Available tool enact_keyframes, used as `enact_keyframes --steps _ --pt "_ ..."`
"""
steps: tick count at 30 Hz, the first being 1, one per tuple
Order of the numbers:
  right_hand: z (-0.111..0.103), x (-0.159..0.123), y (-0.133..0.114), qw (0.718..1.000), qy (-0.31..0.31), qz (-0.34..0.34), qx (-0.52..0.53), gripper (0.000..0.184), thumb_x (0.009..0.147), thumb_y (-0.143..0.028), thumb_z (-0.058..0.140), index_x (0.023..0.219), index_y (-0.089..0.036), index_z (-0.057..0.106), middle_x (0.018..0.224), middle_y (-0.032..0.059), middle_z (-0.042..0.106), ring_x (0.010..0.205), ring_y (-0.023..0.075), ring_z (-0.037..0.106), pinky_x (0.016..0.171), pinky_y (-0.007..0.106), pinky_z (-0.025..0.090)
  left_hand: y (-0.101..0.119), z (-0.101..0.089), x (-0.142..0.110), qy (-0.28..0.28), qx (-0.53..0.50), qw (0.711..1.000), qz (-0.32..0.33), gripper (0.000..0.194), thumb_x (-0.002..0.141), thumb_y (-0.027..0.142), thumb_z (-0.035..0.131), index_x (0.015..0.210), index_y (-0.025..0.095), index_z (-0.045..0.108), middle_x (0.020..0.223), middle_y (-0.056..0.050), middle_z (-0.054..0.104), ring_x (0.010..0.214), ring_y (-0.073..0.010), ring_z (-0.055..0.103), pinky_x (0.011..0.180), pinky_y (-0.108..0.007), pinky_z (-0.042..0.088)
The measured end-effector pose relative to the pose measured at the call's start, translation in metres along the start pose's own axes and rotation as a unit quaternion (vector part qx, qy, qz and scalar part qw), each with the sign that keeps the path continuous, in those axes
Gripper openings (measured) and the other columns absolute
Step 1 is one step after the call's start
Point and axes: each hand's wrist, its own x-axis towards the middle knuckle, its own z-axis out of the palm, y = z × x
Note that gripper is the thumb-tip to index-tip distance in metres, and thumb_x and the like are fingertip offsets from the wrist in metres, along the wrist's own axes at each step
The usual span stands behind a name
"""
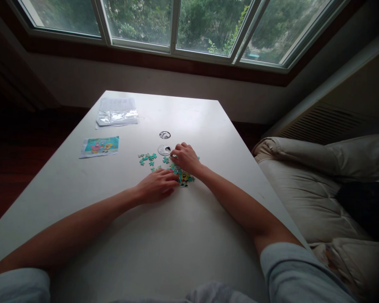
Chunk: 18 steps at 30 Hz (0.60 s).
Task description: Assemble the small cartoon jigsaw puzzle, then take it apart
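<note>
1. Closest to me, two pale sleeves (290,263) rest at the near end of the white table (183,235), bare forearms reaching from them toward the middle
2. The left hand (158,185) lies palm down, fingers close together and loosely bent, their tips over the left side of the puzzle patch (185,178); whether they grip anything I cannot tell
3. That patch sits between the hands, about the middle of the table; its yellow figure stands upright for the person, feet toward the near edge, but the hands cover too much to give the patch's long axis
4. The right hand (185,158) arches over the patch's far side, fingers curled and pointing left; a pinch looks likely, yet I cannot see what is in it
5. Part of the picture appears joined, while loose pieces (152,163) lie scattered to the left, so I judge the work under way and well short of complete
6. Just beyond, two round silvery items (164,135) lie one behind the other
7. Farther left, a printed picture (101,146) has its long axis running across the table, slightly tilted, its figures upright toward the person
8. Behind it lies a clear plastic packet (117,112), then the window (139,21)
</note>
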Motion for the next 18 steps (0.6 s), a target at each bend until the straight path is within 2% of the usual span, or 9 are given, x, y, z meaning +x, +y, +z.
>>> enact_keyframes --steps 6,12,18 --pt "-0.0048 0.0010 -0.0025 0.999 -0.017 0.025 -0.013 0.012 0.090 -0.030 0.069 0.099 -0.022 0.072 0.107 0.0127 0.065 0.105 0.0312 0.053 0.088 0.045 0.042 -0.0015 -0.0005 -0.0003 -0.009 0.019 1.000 0.006 0.028 0.096 0.022 0.052 0.121 0.024 0.065 0.135 -0.007 0.063 0.118 -0.0251 0.058 0.104 -0.040 0.042" --pt "-0.0060 0.0042 0.0000 0.998 -0.043 0.045 0.017 0.012 0.088 -0.029 0.069 0.098 -0.021 0.070 0.111 0.0123 0.061 0.105 0.0304 0.053 0.089 0.044 0.042 0.0005 -0.0003 0.0003 0.006 0.016 1.000 0.010 0.029 0.096 0.021 0.053 0.121 0.025 0.066 0.131 -0.008 0.065 0.115 -0.0249 0.060 0.101 -0.039 0.044" --pt "-0.0004 0.0014 -0.0006 0.999 -0.011 0.026 0.018 0.014 0.094 -0.028 0.063 0.103 -0.024 0.072 0.108 0.0108 0.065 0.105 0.0293 0.053 0.091 0.044 0.039 -0.0009 0.0020 0.0010 0.003 0.017 1.000 0.010 0.029 0.097 0.022 0.052 0.122 0.025 0.066 0.132 -0.008 0.064 0.115 -0.0252 0.059 0.100 -0.040 0.044"
